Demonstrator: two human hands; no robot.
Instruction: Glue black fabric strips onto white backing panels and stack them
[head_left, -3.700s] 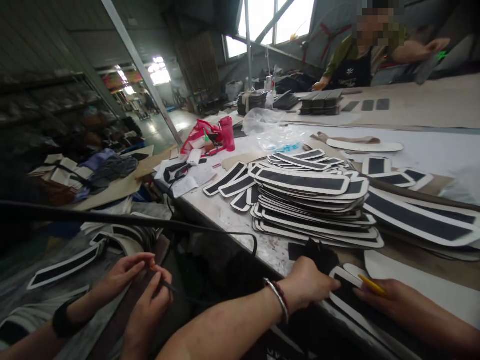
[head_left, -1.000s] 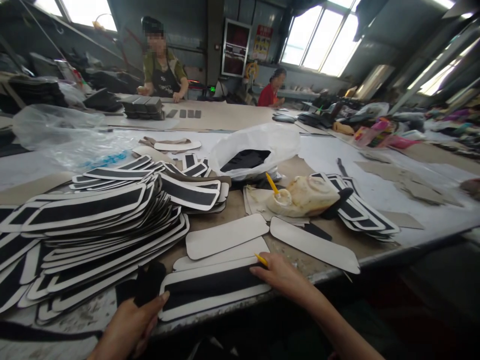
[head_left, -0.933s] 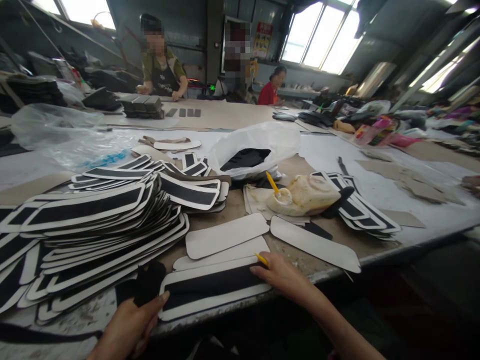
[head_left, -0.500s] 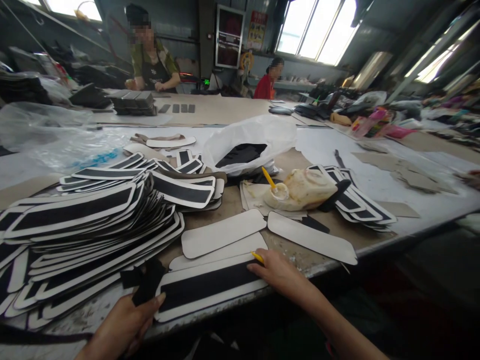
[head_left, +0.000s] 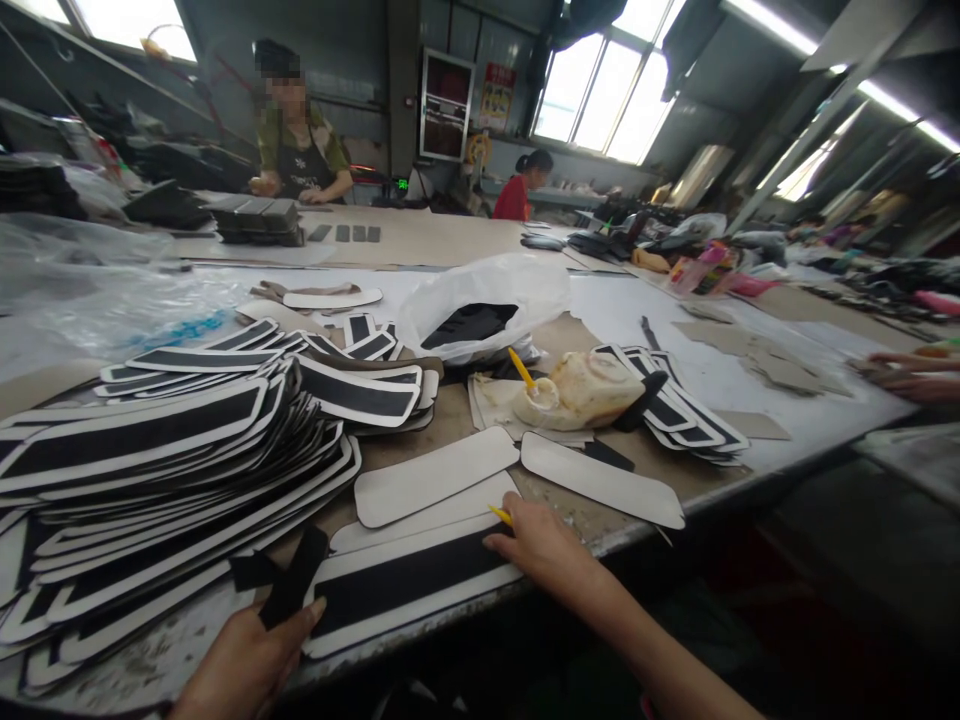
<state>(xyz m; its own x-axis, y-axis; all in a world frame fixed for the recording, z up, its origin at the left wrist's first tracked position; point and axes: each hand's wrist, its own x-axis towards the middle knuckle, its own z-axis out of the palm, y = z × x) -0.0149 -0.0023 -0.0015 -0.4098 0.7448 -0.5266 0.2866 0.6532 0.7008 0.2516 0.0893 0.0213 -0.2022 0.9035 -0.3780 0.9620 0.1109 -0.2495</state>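
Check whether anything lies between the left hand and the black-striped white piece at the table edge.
Nothing blocks it. The left hand holds black strips right at the left end of the black-striped piece; the right hand presses its other end.
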